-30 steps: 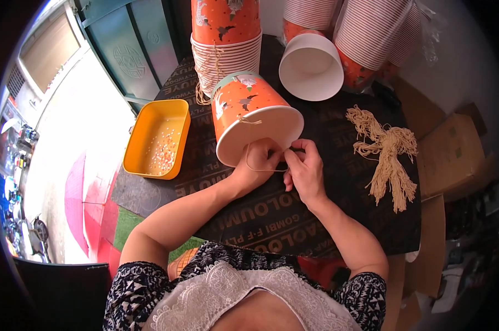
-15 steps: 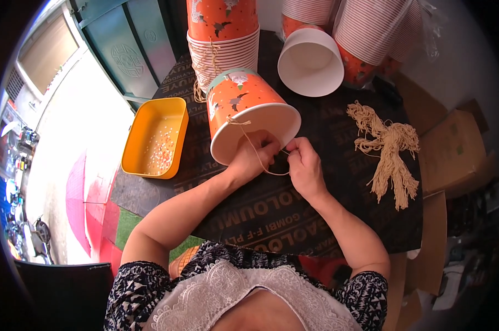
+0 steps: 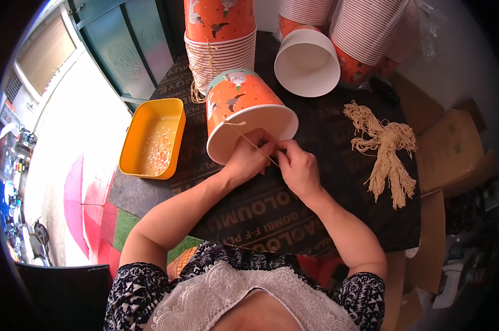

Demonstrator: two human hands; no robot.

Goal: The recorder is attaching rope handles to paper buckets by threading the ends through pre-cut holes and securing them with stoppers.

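Observation:
An orange paper bucket (image 3: 248,99) with bat prints and a white rim lies tilted, its mouth facing me. A thin beige string (image 3: 253,144) is knotted at the left of its rim and runs across the mouth to my hands. My left hand (image 3: 248,155) is at the lower edge of the mouth, fingers curled and partly inside. Close beside it, my right hand (image 3: 299,168) pinches the string. The fingertips of both hands nearly meet, and what the left fingers grip is partly hidden.
A yellow bin (image 3: 176,146) with small bits inside stands at left. Nested buckets (image 3: 221,52) with strings rise behind; another bucket (image 3: 307,69) lies open toward me. At right lies a string bundle (image 3: 392,157) on the dark tabletop (image 3: 337,220). Cardboard boxes (image 3: 448,149) stand beyond.
My right hand has moved left and slightly up, against my left hand. The string, which sagged in a loop below the hands, now runs straight from the knot to them.

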